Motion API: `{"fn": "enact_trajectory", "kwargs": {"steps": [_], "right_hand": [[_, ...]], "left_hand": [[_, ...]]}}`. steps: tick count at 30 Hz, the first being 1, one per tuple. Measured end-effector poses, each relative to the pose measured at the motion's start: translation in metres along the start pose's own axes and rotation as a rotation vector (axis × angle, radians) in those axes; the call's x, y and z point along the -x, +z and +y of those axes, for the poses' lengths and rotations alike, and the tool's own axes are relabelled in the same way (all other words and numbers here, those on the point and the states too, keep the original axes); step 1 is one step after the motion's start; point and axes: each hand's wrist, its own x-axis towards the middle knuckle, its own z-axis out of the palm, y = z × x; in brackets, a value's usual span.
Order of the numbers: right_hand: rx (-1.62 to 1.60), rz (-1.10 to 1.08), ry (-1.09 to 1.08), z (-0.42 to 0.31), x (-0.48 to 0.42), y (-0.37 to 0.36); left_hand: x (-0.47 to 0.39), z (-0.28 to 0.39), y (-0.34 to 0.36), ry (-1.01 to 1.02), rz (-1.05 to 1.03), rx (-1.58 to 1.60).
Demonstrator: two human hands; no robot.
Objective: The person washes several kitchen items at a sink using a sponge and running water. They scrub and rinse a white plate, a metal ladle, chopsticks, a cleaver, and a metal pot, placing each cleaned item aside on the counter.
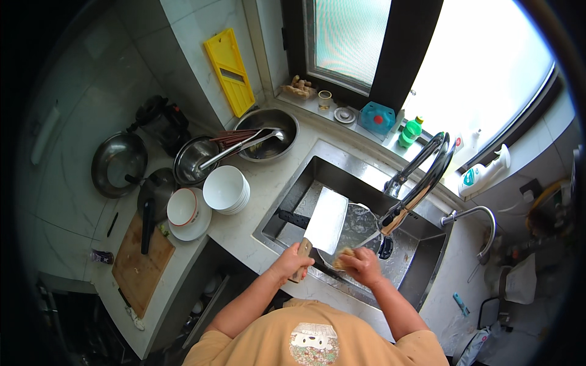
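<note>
My left hand (pixel 292 263) grips the wooden handle of a cleaver (pixel 327 220), its broad metal blade tilted up over the stainless steel sink (pixel 284 201). Just right of the blade's lower end, my right hand (pixel 364 265) holds a yellowish scrubber (pixel 343 258), perhaps a sponge or loofah, close to the sink's front edge. Beneath both lies a round pan (pixel 359 224) with water in it, partly covered by the blade and my right hand. A dark perforated handle (pixel 294 218) shows left of the blade. The chrome faucet (pixel 421 183) arches over the pan's right side.
Stacked white bowls (pixel 224 188), a red-rimmed bowl (pixel 181 207) and metal bowls (pixel 268 116) with utensils stand left of the sink. Farther left lies a wooden cutting board (pixel 139 270). A green bottle (pixel 411 131) and a spray bottle (pixel 480 176) line the sill. A small curved tap (pixel 487 219) rises at right.
</note>
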Motion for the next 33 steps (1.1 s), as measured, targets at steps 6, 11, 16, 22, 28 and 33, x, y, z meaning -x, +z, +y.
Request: {"fn": "enact_trajectory", "kwargs": {"steps": [6,11,16,22,28,33], "right_hand": [[-1.019,0.369,0.976,0.039,0.007,-0.003],[-1.782,0.495,1.101,0.033,-0.025,0.03],[-1.46,0.575,1.219,0.025,-0.031,0.048],[-1.195,0.458,1.139,0.067,0.005,0.019],[-0.321,0.425,0.556,-0.004,-0.018,0.017],[0.077,0.138,0.186,-0.04,-0.058,0.021]], "left_hand": [[0.014,0.013,-0.011,0.565,0.265,-1.1],[0.023,0.009,-0.003,0.911,0.273,-1.627],[0.022,-0.023,0.01,0.639,0.267,-1.386],[0.007,-0.021,0.001,0.178,0.074,-1.313],[0.003,-0.011,0.012,0.307,0.075,-1.502],[0.001,-0.005,0.025,0.42,0.08,-1.567]]}}
